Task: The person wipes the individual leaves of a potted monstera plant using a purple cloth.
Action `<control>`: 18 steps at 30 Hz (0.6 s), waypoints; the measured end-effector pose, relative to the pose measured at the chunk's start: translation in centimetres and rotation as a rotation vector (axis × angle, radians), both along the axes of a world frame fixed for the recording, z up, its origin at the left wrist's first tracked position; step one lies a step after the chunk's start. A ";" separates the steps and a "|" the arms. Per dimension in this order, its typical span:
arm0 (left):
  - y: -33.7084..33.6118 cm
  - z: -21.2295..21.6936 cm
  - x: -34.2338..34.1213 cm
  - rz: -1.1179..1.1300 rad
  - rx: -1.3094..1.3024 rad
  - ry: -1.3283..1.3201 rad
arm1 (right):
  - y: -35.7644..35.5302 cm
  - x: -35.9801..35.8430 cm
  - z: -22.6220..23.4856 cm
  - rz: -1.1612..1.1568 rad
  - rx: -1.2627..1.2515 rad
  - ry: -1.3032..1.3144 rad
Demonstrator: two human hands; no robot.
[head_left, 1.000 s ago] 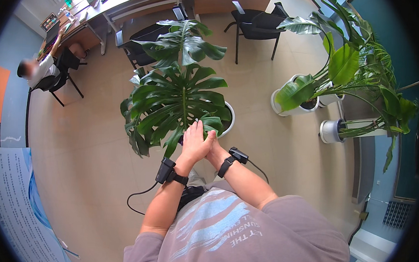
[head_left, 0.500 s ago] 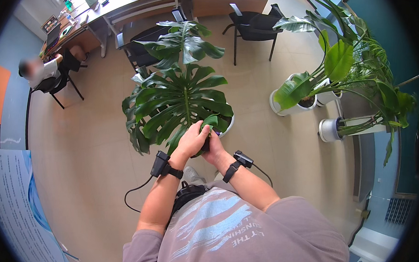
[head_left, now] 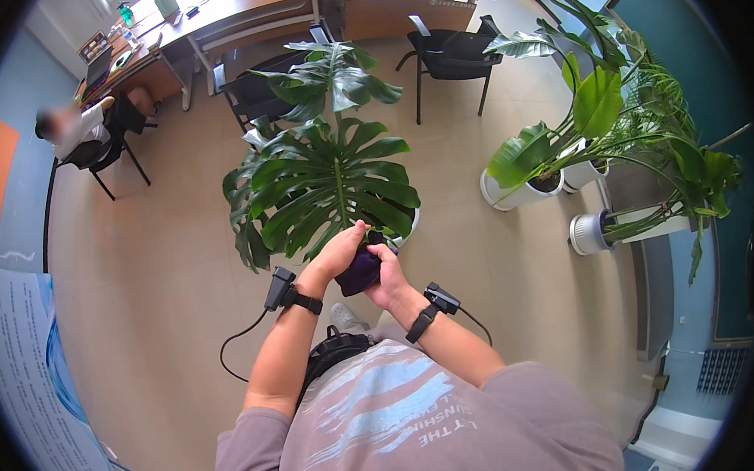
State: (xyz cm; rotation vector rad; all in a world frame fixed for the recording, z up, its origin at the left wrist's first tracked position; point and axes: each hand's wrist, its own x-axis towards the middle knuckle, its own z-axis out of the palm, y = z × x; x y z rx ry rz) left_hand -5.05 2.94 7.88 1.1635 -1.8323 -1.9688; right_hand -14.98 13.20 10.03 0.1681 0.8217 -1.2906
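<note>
A dark purple cloth (head_left: 358,273) hangs bunched between my two hands, in front of a big potted monstera (head_left: 337,177) with split green leaves. My left hand (head_left: 340,250) is closed at the cloth's left side, fingertips close to the lower leaf edge; its inner fingers are partly hidden. On the other side, my right hand (head_left: 387,277) grips the cloth with the thumb on top. Small bits of green show at the top of the cloth, between the hands. Part of the white pot (head_left: 411,226) shows behind the leaves.
Other plants in white pots (head_left: 518,192) stand to the right. Black chairs (head_left: 457,55) and wooden desks (head_left: 261,8) line the far side. A seated person (head_left: 77,131) is at the far left. A printed board (head_left: 15,360) stands at the near left.
My hands have moved slightly apart, and the right one has dropped a little. More of the purple cloth shows between them; the small leaf that stood above my fingers is mostly out of sight.
</note>
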 end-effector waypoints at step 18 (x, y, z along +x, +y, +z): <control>2.4 4.7 6.2 0.624 -0.309 0.350 | 2.0 -0.1 4.1 0.208 -0.095 -0.302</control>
